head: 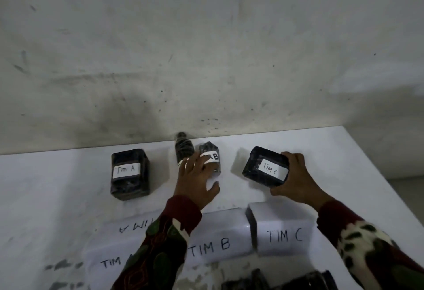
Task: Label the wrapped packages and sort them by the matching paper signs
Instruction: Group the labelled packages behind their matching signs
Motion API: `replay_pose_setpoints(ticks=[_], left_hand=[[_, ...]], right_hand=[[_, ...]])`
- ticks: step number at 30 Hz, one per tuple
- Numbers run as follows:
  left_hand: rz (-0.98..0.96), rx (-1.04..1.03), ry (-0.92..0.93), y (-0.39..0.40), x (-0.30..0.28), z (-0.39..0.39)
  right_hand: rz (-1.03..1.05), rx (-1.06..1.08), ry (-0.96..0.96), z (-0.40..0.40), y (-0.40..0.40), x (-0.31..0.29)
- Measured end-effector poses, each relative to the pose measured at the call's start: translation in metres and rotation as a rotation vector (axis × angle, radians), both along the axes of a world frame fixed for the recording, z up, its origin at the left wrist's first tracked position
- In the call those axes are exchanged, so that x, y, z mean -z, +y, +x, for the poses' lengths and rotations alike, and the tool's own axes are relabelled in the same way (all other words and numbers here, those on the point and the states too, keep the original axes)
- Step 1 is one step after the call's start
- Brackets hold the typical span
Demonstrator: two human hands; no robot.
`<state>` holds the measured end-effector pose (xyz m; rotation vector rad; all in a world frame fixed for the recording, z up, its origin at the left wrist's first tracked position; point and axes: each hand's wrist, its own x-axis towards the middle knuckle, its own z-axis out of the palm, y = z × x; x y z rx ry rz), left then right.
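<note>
Three folded paper signs stand near me: TIM A [110,260], TIM B [218,239] and TIM C [283,232]. A black wrapped package labelled Tim A [129,173] lies behind the left sign. Two black wrapped bottle-shaped packages lie side by side at the middle: one [183,148] with a white label partly hidden, the other [210,153] with a label showing a B. My left hand [195,180] rests over both with fingers spread. My right hand [296,178] grips the black box package labelled Tim C [266,166], tilted, behind the TIM C sign.
The white table [344,163] runs up to a stained grey wall [206,48]; its right edge slants down toward me. More black wrapped packages [286,280] lie at the bottom edge of the view, close to me.
</note>
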<state>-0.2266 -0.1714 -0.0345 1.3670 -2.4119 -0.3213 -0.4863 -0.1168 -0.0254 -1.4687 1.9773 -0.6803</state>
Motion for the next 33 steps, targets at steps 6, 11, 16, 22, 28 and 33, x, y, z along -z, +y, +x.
replay_pose_setpoints(ticks=[6, 11, 16, 22, 28, 33], left_hand=[[-0.020, 0.021, -0.028, 0.017, 0.003, -0.029], [-0.006, -0.009, 0.019, 0.024, 0.006, -0.041], [-0.047, -0.011, -0.015, 0.030, 0.002, -0.044], [-0.050, 0.039, 0.004, 0.055, -0.010, -0.052], [0.116, -0.022, 0.058, 0.115, -0.007, -0.054], [0.239, -0.022, 0.035, 0.170, 0.005, -0.040]], right_hand=[[0.112, -0.097, -0.025, -0.029, -0.033, 0.023], [0.134, -0.176, -0.032, -0.042, -0.058, 0.034], [0.119, -0.237, -0.015, -0.049, -0.069, 0.035], [0.018, -0.158, -0.037, -0.038, -0.024, 0.021], [-0.093, 0.018, -0.075, -0.012, 0.080, 0.016], [-0.144, 0.068, -0.105, 0.001, 0.151, 0.017]])
